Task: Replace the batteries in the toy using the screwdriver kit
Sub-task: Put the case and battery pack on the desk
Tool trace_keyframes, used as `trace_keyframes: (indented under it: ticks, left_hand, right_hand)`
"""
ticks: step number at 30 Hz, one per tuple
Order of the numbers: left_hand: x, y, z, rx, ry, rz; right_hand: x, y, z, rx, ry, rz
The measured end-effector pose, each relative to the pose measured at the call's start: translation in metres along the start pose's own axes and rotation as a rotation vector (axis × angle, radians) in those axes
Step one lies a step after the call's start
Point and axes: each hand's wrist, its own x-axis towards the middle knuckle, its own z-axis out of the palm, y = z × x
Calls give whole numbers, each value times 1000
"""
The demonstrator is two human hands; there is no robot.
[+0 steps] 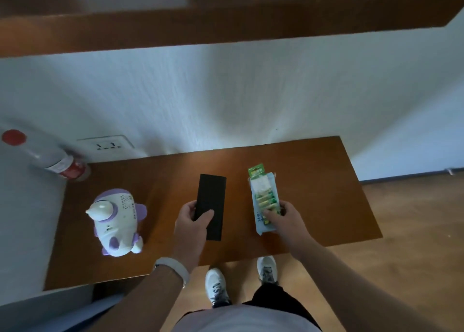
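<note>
left grip (192, 222) curls round black screwdriver case (213, 198), mid desk (163, 176). right grip (282, 218) holds battery pack (265, 196) at case's 3 o'clock. toy (116, 221) stands at 9 o'clock, untouched.

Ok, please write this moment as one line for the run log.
left hand: grips black case | right hand: holds battery pack | toy: untouched, on table

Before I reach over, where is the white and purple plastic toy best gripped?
The white and purple plastic toy is probably best held round its broad white middle, from above; its pointed nose and small purple fins offer little grip.
</note>
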Motion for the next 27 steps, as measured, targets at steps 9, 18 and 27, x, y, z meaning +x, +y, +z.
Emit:
trace_keyframes:
  ticks: [9,18,27]
  left_hand:
    - [10,-13,14,55,15,-39]
    - [9,-19,20,50,45,-64]
    - [9,-21,22,36,50,-81]
  right_hand:
    - [29,18,-1,-68,-42,29]
    - [40,25,-3,-47,-21,30]
    - [45,26,0,-299,45,-40]
